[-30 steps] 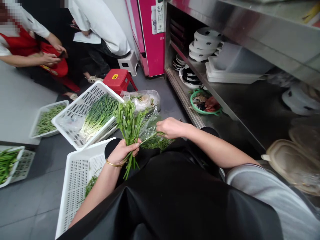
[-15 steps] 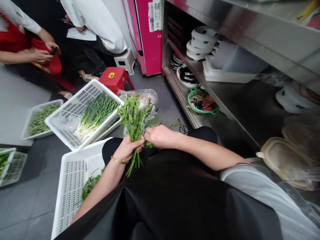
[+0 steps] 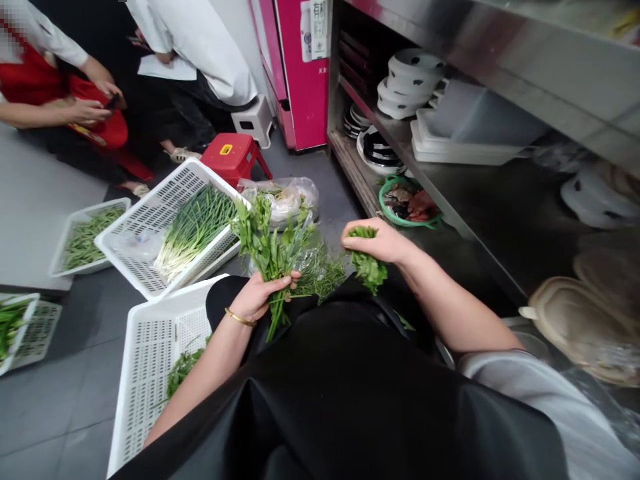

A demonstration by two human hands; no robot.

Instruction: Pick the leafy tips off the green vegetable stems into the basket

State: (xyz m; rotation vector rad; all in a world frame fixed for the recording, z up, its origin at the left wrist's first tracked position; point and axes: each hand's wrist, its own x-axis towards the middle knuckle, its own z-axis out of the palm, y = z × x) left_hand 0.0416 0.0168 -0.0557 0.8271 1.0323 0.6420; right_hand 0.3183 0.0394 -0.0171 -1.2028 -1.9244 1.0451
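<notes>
My left hand [image 3: 260, 297] is closed round the stems of a bunch of leafy greens [image 3: 267, 243], held upright above my black apron [image 3: 350, 400]. My right hand [image 3: 377, 241] is raised to the right and pinches a small sprig of green leaves [image 3: 369, 267]. Between the hands, more feathery greens [image 3: 320, 277] lie on clear plastic on my lap. A white slotted crate [image 3: 150, 360] with a few greens stands beside my left knee.
A tilted white crate of green onions [image 3: 193, 223] lies ahead, with further crates of greens [image 3: 87, 237] on the left. A red stool [image 3: 235, 155] and a plastic bag [image 3: 287, 197] sit on the floor. Two people crouch at the far left. Steel shelving with plates [image 3: 410, 87] runs along the right.
My right hand has moved away from the bunch, up and to the right, now holding a plucked sprig of leaves. The left hand keeps its grip on the bunch.
</notes>
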